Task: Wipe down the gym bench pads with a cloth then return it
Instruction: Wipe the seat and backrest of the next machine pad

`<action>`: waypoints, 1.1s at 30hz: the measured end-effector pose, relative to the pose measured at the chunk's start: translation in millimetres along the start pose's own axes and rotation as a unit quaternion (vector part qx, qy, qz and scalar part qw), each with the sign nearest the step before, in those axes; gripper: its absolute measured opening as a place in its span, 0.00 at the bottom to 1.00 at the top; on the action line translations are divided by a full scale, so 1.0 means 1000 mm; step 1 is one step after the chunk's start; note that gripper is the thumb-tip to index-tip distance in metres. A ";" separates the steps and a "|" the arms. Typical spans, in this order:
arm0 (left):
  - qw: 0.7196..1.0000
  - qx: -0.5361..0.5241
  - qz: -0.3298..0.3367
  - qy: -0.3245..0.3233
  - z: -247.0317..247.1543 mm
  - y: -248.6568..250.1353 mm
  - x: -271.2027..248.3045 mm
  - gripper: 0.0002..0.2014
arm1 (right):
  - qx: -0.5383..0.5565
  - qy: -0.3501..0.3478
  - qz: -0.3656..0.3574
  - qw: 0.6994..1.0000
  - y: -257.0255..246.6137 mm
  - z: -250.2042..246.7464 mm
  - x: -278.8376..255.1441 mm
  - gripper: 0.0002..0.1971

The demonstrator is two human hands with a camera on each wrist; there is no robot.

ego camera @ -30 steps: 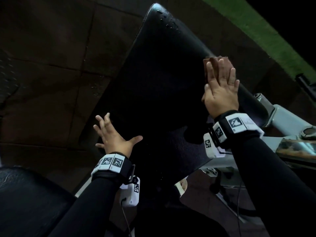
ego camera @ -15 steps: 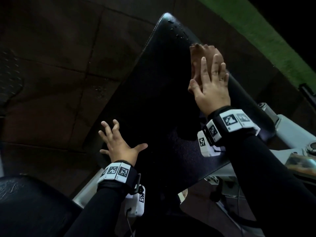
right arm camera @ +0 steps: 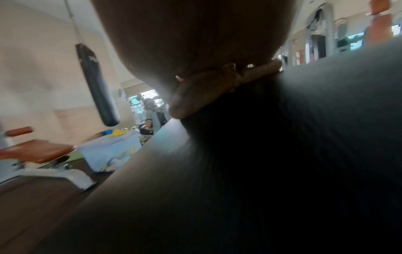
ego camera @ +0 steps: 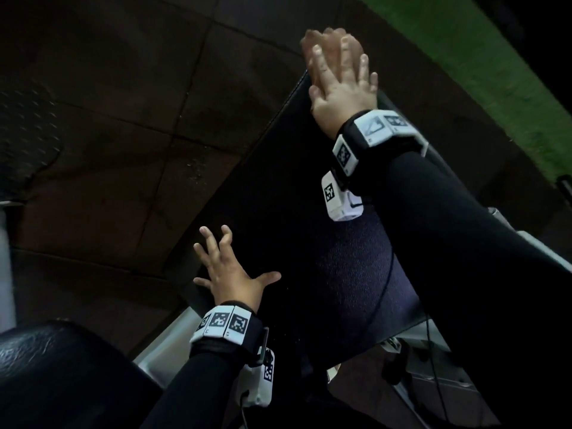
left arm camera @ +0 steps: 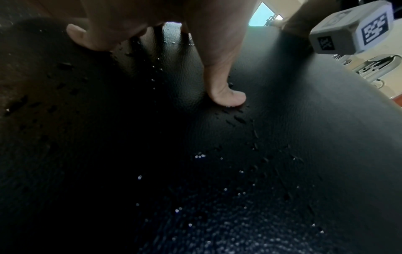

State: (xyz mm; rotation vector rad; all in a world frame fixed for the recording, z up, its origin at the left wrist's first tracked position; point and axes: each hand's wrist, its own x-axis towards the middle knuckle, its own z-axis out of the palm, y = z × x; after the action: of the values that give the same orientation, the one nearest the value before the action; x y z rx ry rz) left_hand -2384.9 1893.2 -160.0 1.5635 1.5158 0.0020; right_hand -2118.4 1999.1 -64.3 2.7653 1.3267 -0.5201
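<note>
while the right hand (ego camera: 342,88) lies flat on the brown cloth (ego camera: 325,46) at the far top edge of the black bench pad (ego camera: 278,181), its fingers (ego camera: 318,63) are straight and slightly spread, pressing the cloth down rather than curling round it. the cloth sticks out past the fingertips at the pad's far end and over its left edge. from the right wrist view, a bunched fold of the cloth (right arm camera: 206,92) shows under the palm (right arm camera: 195,43), squeezed between the hand and the dark pad (right arm camera: 282,171).

the left hand (ego camera: 230,274) rests on the near left edge of the same pad, well apart from the cloth. its fingers (ego camera: 213,246) are spread wide and straight, the thumb (ego camera: 269,277) pointing out to the right across the pad. in the left wrist view the thumb (left arm camera: 222,82) presses its tip onto the textured pad surface (left arm camera: 217,171), and small water droplets (left arm camera: 200,156) are scattered over the vinyl around it.

both arms wear black sleeves (ego camera: 464,243) and white wristbands (ego camera: 224,325) printed with square markers. a second black pad (ego camera: 62,366) sits at the near left corner of the head view, with the pale metal bench frame (ego camera: 526,249) showing beneath the right side. a dark tiled floor (ego camera: 108,134) lies beyond, with a strip of green turf (ego camera: 495,57) at the far right. in the right wrist view a punching bag (right arm camera: 95,82) hangs in the blurred background.
</note>
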 end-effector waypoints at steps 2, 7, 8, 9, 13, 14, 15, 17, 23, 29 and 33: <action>1.000 0.004 -0.001 0.000 0.000 -0.001 0.000 0.62 | -0.028 0.001 -0.049 0.998 -0.003 0.009 -0.014 0.28; 1.000 0.000 0.001 0.003 0.000 0.000 0.001 0.61 | -0.043 0.005 -0.082 0.996 0.020 0.026 -0.065 0.29; 1.000 0.001 0.002 0.000 0.000 0.000 0.001 0.61 | -0.044 0.013 -0.067 0.997 0.027 0.027 -0.072 0.29; 1.000 0.001 0.002 -0.003 0.000 0.000 0.000 0.61 | -0.044 0.020 -0.047 0.998 0.035 0.025 -0.076 0.29; 1.000 -0.003 0.001 -0.007 -0.002 0.000 0.000 0.60 | 0.006 0.021 0.046 0.999 0.054 0.010 -0.066 0.28; 1.000 -0.003 0.000 -0.007 -0.002 0.000 0.000 0.59 | 0.022 0.019 0.061 0.998 0.053 0.006 -0.056 0.28; 1.000 -0.002 -0.001 -0.008 -0.002 0.000 0.000 0.59 | 0.037 0.018 0.073 0.996 0.051 0.002 -0.046 0.28; 1.000 -0.002 -0.004 -0.011 -0.002 0.001 0.000 0.59 | 0.069 0.021 0.090 0.993 0.039 -0.004 -0.022 0.27; 1.000 0.006 -0.009 -0.018 -0.002 0.001 0.000 0.59 | 0.066 0.014 0.072 0.995 -0.009 -0.012 0.017 0.28; 1.000 0.001 -0.008 -0.019 -0.002 0.002 -0.001 0.58 | 0.011 -0.002 -0.001 1.000 0.004 0.005 -0.031 0.29; 1.000 0.008 -0.007 -0.022 -0.002 0.002 0.000 0.58 | 0.046 0.014 0.050 0.998 0.028 0.002 -0.039 0.28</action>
State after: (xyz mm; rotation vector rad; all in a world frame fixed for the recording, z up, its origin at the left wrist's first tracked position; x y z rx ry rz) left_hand -2384.4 1894.6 -157.3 1.5552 1.4968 -0.0516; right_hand -2120.2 1951.2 -56.9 2.9048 1.1926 -0.5514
